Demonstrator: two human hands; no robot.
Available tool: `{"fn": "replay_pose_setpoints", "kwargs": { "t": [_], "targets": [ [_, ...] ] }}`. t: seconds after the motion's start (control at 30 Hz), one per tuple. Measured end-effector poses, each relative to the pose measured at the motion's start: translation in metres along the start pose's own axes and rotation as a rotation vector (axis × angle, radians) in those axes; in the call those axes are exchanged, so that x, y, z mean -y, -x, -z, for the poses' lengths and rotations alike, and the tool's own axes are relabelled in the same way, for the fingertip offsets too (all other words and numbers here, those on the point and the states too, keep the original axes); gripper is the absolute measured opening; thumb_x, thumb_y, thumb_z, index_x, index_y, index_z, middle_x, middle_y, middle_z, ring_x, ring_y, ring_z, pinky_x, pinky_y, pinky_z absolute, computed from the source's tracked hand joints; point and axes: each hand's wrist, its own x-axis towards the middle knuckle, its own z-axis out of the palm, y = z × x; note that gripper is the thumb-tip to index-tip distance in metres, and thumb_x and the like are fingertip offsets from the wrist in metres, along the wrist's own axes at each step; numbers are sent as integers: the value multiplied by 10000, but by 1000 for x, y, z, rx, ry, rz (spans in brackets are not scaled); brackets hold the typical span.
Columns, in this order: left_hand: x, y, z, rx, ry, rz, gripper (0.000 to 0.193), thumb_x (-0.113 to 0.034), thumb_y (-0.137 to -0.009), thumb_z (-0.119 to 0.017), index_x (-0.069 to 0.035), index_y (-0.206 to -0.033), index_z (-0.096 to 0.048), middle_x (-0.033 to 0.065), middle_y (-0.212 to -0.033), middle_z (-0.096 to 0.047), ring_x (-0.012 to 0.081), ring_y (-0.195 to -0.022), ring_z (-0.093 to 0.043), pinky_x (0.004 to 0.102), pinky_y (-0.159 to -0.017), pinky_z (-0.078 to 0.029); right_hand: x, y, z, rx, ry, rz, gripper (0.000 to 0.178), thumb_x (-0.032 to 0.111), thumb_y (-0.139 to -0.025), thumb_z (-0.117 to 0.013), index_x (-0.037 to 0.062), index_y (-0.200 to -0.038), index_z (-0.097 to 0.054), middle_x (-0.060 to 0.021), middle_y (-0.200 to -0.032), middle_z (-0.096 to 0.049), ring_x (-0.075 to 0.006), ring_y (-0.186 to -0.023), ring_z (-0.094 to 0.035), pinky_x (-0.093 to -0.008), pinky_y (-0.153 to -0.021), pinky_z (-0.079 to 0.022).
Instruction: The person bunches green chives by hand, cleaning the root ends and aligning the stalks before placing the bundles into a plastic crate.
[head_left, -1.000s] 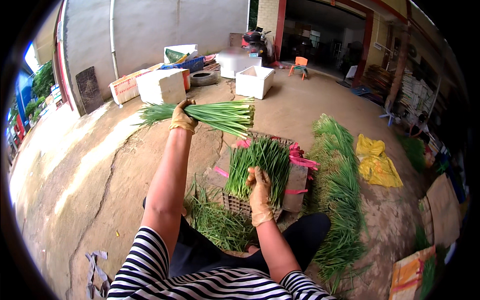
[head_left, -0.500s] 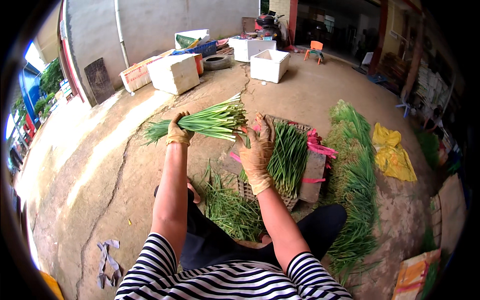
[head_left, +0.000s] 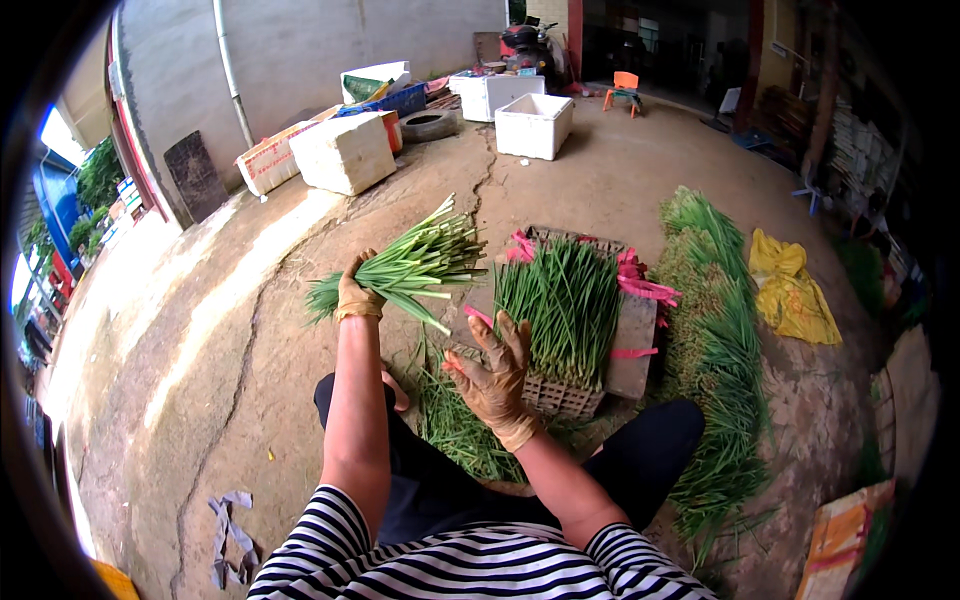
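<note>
My left hand (head_left: 357,288), in a tan glove, is closed round a bunch of green chives (head_left: 425,255). Its pale cut ends point right, and a few stalks droop below the rest. Lower and to the right, my gloved right hand (head_left: 497,375) has its fingers apart and holds nothing; something orange-red shows at its thumb tip. Beside that hand, more chives (head_left: 562,315) lie stacked on an upturned-looking plastic crate (head_left: 565,398), with pink strips (head_left: 640,280) near them. Loose green trimmings (head_left: 455,425) cover the ground under my right forearm.
A long heap of chives (head_left: 715,380) lies right of the crate, with a yellow sack (head_left: 790,285) beyond it. Foam boxes (head_left: 345,155), a tyre (head_left: 430,126) and a small orange chair (head_left: 624,90) stand farther off. Grey cloth strips (head_left: 228,540) lie at lower left.
My right hand has drawn away from the bunch's cut ends, down toward me, and its fingers have spread. The bunch stays in my left hand, with some stalks now fanned out and drooping.
</note>
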Motion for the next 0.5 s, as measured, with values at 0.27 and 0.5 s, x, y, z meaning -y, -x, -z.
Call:
{"fn": "replay_pose_setpoints", "kwargs": {
  "t": [0.27,0.5],
  "targets": [
    [-4,7,20,160,-16,149,125,-82,-835,-479,4,-857,-569,121,-848,-617,259,-800,-605,375,-755,-501,-71,-50,-15,72,-387,-389,197,177,-775,-637,61,-935,-640,-88,-1246,-442,-253,-1183,-382,-365,-977,-325],
    [21,30,21,260,-211,0,43,-66,-811,-540,-32,-805,-566,71,-803,-618,200,-770,-609,368,-871,-439,-80,-38,-27,404,-806,-808,142,109,-757,-643,37,-879,-652,-72,-1111,-559,-209,-1083,-481,-299,-892,-406]
  ]
}}
